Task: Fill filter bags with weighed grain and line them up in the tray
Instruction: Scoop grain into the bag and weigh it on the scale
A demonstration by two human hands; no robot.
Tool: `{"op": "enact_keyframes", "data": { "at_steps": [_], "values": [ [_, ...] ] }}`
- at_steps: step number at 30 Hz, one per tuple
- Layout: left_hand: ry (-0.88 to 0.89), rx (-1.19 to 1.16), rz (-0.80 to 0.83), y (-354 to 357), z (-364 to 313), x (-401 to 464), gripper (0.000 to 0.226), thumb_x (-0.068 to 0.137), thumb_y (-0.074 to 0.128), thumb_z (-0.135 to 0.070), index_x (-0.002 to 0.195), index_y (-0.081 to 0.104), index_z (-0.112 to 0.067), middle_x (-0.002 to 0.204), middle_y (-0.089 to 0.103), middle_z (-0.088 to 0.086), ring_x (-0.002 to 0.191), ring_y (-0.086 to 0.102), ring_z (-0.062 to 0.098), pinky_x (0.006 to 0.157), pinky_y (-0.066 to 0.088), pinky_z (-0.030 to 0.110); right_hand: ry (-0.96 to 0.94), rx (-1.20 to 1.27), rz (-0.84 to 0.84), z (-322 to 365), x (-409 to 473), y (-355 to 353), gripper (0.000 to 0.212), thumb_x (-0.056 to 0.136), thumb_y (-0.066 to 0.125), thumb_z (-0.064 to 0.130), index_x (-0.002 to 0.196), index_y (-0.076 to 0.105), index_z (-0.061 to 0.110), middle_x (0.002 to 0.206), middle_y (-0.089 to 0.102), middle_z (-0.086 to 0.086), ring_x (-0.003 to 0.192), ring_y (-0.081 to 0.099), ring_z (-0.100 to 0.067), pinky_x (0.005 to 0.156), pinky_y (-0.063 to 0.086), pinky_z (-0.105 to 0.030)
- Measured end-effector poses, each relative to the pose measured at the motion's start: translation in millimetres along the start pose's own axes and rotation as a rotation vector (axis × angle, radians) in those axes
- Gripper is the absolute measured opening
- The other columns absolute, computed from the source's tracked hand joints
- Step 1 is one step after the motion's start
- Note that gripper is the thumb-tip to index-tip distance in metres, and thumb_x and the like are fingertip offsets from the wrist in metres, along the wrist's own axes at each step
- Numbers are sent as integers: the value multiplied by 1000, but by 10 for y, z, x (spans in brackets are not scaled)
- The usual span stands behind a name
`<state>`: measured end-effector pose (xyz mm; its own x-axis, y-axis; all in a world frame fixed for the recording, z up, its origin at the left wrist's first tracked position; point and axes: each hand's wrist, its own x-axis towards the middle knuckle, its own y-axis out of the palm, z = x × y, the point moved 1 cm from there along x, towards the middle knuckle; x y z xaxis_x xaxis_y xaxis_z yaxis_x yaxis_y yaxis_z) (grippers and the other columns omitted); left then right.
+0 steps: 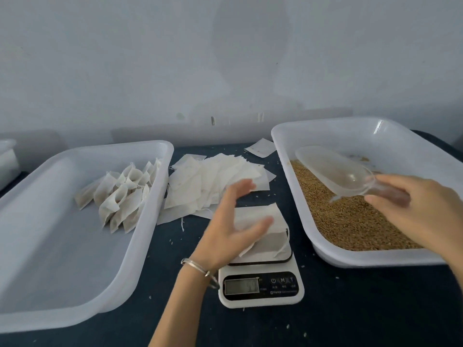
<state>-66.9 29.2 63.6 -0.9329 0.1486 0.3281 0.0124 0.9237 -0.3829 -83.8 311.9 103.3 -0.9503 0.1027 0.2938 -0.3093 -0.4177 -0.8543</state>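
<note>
The left hand (230, 229) has its fingers spread wide and straight, and it holds nothing. It is over a white filter bag (260, 226) that lies on the scale (260, 279). I cannot tell if the fingers touch the bag. A thin bracelet (200, 270) goes round that wrist.

The right hand (423, 209) curls its fingers round the handle of a clear scoop (333, 169). The scoop looks empty and sits low over the brown grain (350, 216) in the right tray (300, 136).

The scale has a small grey screen, but the numbers are too blurry to read. Beside it are buttons: a power sign, an M and a T. The tiny words under them cannot be read.

A heap of flat empty bags (213, 181) lies behind the scale, between the two trays. The left tray (75, 284) holds filled bags (122, 194) leaning in rows at its far right side. The rest of its floor is bare.

All this sits on a dark blue table (350, 309) with a few loose grains on it. A pale wall (150, 58) stands behind. The near right part of the table is open
</note>
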Motion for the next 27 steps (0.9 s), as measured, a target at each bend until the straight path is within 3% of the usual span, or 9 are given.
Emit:
{"op": "enact_keyframes", "data": {
  "at_steps": [2, 5, 7, 15, 19, 24, 27],
  "values": [
    [37, -192, -245, -143, -47, -128, 38, 85, 61, -33, 120, 51, -24, 119, 61, -10, 117, 55, 8, 96, 44, 19, 2, -26, -39, -35, -10, 55, 38, 81, 65, 39, 119, 61, 33, 98, 63, 5, 79, 49, -13, 70, 41, -32],
    [-16, -385, -633, -315, -45, -305, 12, 86, 54, -29, 92, 61, -22, 90, 67, -2, 89, 65, 14, 77, 52, 22, 19, -32, -86, -58, -19, 150, 40, 81, 65, 37, 121, 61, 29, 92, 58, 2, 78, 51, -18, 70, 46, -36],
    [-83, -425, -774, -393, -3, -391, 15, 88, 50, -25, 78, 61, -25, 77, 64, -2, 77, 62, 13, 71, 52, 22, 35, -8, -125, -60, -20, 189, 41, 82, 67, 33, 121, 61, 25, 89, 56, 1, 76, 50, -18, 67, 41, -32],
    [-141, -438, -795, -372, 25, -444, 33, 97, 45, -13, 69, 60, -25, 73, 61, -2, 72, 57, 14, 67, 51, 20, 25, 17, -66, -50, -42, 258, 43, 83, 67, 29, 125, 60, 22, 96, 63, -5, 80, 49, -17, 74, 43, -35],
    [-150, -438, -770, -292, -8, -411, 32, 95, 45, -14, 68, 59, -25, 72, 60, -4, 71, 57, 12, 68, 51, 20, 36, 34, -50, -57, -57, 252, 43, 83, 66, 30, 126, 61, 23, 103, 64, -6, 84, 49, -16, 80, 46, -40],
    [-154, -405, -742, -241, -28, -399, 33, 97, 44, -9, 70, 58, -21, 71, 60, -3, 69, 56, 12, 69, 52, 21, 42, -38, -6, -67, -57, 267, 41, 84, 64, 34, 125, 60, 27, 105, 63, -2, 82, 48, -15, 74, 44, -35],
    [-153, -382, -710, -233, -35, -404, 27, 96, 46, -9, 73, 56, -17, 70, 60, -4, 69, 55, 11, 70, 52, 23, 90, -95, 40, -72, -58, 280, 42, 84, 63, 37, 125, 59, 28, 111, 63, -4, 88, 56, -23, 76, 47, -38]
  ]
}}
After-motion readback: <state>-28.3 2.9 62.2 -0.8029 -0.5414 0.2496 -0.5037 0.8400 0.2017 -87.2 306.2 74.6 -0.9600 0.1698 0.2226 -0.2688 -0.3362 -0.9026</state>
